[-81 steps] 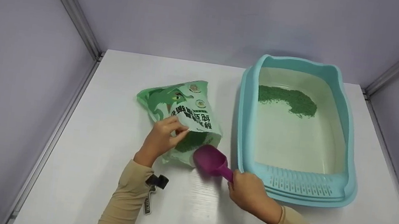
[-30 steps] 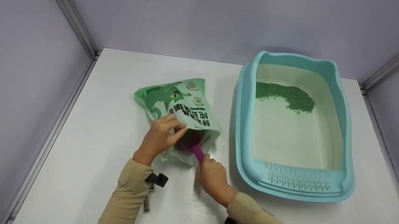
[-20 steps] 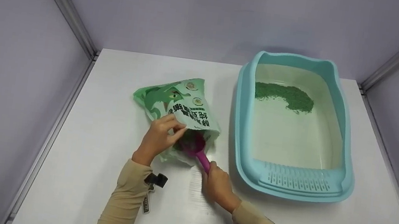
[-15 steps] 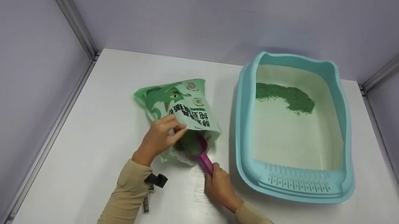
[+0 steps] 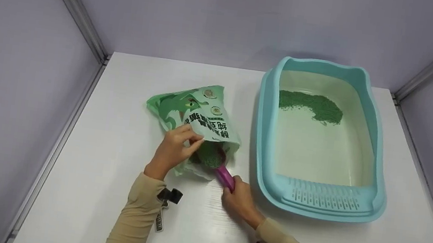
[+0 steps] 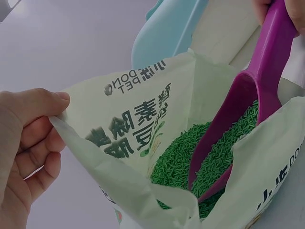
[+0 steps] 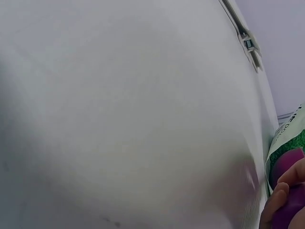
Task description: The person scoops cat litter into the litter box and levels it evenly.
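Note:
A green and white bag of cat litter (image 5: 208,116) lies on the table with its mouth towards me. My left hand (image 5: 175,147) pinches the bag's upper rim between thumb and finger, which lifts the mouth apart. My right hand (image 5: 241,200) grips the handle of a purple scoop (image 6: 269,52). The scoop's bowl is inside the bag's mouth, tilted down and loaded with green litter pellets (image 6: 224,152). More pellets lie around the bowl in the left wrist view. At the right edge of the right wrist view, only the fingers and part of the scoop show.
To the right of the bag stands a light blue litter box (image 5: 263,144) with a slotted front ledge. A patch of green pellets (image 5: 321,106) lies at its back left. Grey walls (image 5: 230,18) enclose the white table (image 5: 111,124) at the back and sides.
My right hand has brought the scoop from beside the litter box into the bag, then drawn it slightly back; its bowl now shows pellets. My left hand has kept its pinch.

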`<control>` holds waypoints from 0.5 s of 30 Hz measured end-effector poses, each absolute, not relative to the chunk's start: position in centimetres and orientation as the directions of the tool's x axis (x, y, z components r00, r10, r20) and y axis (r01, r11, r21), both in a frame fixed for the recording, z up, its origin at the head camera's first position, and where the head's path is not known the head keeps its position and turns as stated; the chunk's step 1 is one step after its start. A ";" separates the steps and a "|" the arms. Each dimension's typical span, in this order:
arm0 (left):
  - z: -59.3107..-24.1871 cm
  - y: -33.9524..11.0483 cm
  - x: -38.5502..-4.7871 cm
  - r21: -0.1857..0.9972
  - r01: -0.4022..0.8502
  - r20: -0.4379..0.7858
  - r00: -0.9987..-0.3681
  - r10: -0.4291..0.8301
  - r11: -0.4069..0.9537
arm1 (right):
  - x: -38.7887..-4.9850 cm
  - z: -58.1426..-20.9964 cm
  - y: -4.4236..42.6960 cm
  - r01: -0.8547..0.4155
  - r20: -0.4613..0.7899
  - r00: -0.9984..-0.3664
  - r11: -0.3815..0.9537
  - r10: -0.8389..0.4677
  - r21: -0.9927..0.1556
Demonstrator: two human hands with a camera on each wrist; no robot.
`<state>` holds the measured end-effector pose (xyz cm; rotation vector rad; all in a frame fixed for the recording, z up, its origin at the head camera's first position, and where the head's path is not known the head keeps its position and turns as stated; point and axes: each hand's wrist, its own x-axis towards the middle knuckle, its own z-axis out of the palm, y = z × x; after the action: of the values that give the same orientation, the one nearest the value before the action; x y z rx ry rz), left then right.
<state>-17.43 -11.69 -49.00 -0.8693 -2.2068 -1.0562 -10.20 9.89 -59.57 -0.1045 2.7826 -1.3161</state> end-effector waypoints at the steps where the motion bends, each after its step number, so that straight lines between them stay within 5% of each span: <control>1: -49.0 -11.7 -17.4 0.470 0.738 0.694 -0.648 0.315 0.484 | -10.2 -59.5 10.0 -0.035 -0.026 -0.996 0.631 -0.088 -0.775; 15: -49.0 -11.7 -17.4 0.472 0.718 0.678 -0.666 0.310 0.511 | -9.6 -58.5 10.6 -0.047 -0.009 -0.997 0.651 -0.082 -0.758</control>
<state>-17.41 -11.67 -48.98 -0.8391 -2.2361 -1.0384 -9.64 10.61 -58.50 -0.1104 2.8155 -1.2902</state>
